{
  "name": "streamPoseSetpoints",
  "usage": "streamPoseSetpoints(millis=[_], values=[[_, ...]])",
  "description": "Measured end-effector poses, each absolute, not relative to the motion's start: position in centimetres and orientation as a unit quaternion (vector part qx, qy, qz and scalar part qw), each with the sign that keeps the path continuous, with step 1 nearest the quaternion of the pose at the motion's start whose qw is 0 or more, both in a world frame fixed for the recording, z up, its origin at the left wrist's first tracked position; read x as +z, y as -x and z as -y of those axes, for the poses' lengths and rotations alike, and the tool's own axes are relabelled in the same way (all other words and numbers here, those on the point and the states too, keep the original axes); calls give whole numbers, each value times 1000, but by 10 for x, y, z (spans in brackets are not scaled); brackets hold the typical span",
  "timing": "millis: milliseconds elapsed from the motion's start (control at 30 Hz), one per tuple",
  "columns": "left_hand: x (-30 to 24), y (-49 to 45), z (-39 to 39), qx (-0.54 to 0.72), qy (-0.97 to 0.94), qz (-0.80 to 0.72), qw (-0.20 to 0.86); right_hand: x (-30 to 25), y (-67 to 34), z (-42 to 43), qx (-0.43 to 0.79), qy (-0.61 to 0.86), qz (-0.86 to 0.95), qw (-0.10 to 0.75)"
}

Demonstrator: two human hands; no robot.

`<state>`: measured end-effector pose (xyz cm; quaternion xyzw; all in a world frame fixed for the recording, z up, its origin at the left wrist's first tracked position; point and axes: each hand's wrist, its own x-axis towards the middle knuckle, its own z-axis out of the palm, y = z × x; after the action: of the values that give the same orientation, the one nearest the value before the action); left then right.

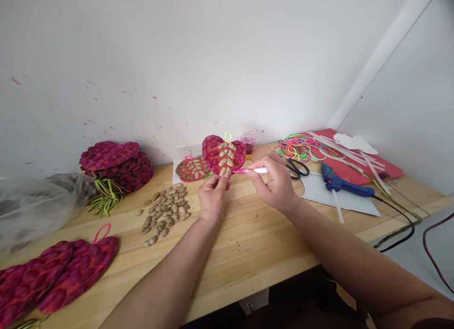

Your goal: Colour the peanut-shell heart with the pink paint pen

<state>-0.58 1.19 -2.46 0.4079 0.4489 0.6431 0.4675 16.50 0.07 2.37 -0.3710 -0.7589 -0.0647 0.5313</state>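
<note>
My left hand [213, 195] pinches the lower tip of a red heart-shaped piece [223, 154] covered with peanut shells, holding it upright above the wooden table [248, 244]. Part of its shells are painted magenta, the middle ones bare tan. My right hand [275, 185] grips a white-handled brush [256, 170] with a pink tip, which points at the heart's lower right edge. A small cup of pink paint [248, 142] stands just behind the heart. Another partly painted heart [191, 169] lies flat on white paper behind my left hand.
Loose peanut shells [166, 208] lie left of my hand. A stack of painted hearts [115, 163] sits at back left, more hearts [60, 274] at front left. Scissors [297, 168], a blue glue gun [342, 183], neon cords [301, 147] and a red sheet [358, 170] lie to the right.
</note>
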Motion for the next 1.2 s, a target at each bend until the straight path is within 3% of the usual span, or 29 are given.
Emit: streamPoseSetpoints(millis=[833, 1200], values=[[-27, 9, -13, 632, -461, -465, 414, 25, -166, 1, -102, 364, 795, 474], [-15, 7, -15, 650, -238, -380, 614, 20, -182, -7, 3, 391, 678, 623]])
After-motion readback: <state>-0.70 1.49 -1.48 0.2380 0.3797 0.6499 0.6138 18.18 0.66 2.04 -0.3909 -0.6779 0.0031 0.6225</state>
